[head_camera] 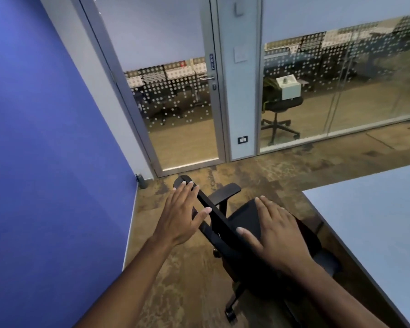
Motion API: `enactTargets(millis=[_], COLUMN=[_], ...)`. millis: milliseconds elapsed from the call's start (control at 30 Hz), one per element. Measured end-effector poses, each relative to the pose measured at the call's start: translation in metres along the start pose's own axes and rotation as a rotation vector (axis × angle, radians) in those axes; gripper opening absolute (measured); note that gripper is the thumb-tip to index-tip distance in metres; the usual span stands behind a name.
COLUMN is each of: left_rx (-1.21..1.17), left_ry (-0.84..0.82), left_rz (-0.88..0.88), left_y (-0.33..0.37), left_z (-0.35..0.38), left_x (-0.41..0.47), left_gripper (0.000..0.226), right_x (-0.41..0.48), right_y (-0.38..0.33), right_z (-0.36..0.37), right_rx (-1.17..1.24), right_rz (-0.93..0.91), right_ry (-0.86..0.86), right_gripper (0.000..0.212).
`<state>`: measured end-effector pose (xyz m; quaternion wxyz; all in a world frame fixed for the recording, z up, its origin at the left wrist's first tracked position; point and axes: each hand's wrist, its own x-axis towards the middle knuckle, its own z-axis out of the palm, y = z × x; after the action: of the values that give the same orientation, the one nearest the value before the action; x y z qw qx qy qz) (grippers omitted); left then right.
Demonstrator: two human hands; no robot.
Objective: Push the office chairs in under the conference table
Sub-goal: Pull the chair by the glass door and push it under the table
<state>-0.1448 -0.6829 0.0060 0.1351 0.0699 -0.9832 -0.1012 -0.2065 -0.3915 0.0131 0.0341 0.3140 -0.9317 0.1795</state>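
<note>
Beside the pale desk (374,223) at the right of a glass-walled meeting room, a person's two bare forearms reach forward over a black office chair (253,254). Right hand (273,229) lies flat, fingers spread, on the chair's upper back, nearest the desk edge; its grip is open and closes on nothing. Left hand (181,215) is likewise spread, fingers extended, fingertips at the top rail of the backrest (205,204), with the thumb against the frame; whether the palm actually presses the rail cannot be told. Chair stands on mottled brown carpet (180,280), turned partly toward the desk and close against its corner, one castor (230,314) visible at the base and an armrest (225,190) projecting beyond the hands. To the left runs a blue wall (45,138). Farther off are a glass door (175,95) marked PULL and dotted glass panels (341,74), behind which another office chair (279,112) stands.
</note>
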Motion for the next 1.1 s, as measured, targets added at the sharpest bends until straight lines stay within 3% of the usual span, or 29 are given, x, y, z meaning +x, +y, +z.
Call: enactTargets(millis=[233,367,533,700,833,967,1100], left_rx=[0.083,0.078,0.089,0.067,0.024,0.007,0.001], left_ry=[-0.089,-0.158,-0.369,-0.385,-0.385,-0.36,-0.362], left_rz=[0.071,0.143,0.33,0.529,0.699,0.732,0.744], left_y=[-0.047,-0.078,-0.117,-0.14,-0.142,-0.144,-0.137], left_z=[0.018,0.033,0.056,0.064,0.066,0.065,0.061], left_x=[0.066,0.094,0.123,0.143,0.159,0.157,0.151], left_gripper=[0.095,0.096,0.093,0.076,0.074,0.076,0.079], right_x=[0.069,0.079,0.074,0.066,0.053,0.048,0.037], right_y=[-0.031,-0.046,-0.053,-0.061,-0.077,-0.086,-0.092], right_z=[0.055,0.084,0.104,0.105,0.101,0.095,0.089], right_rx=[0.046,0.042,0.102,0.036,-0.042,-0.077,-0.098], right_rz=[-0.032,0.017,0.174,0.327,0.45,0.448,0.457], right_ry=[-0.171,-0.256,-0.465,-0.418,-0.347,-0.334,-0.316], right_gripper=[0.119,0.133,0.149,0.151,0.135,0.106,0.101])
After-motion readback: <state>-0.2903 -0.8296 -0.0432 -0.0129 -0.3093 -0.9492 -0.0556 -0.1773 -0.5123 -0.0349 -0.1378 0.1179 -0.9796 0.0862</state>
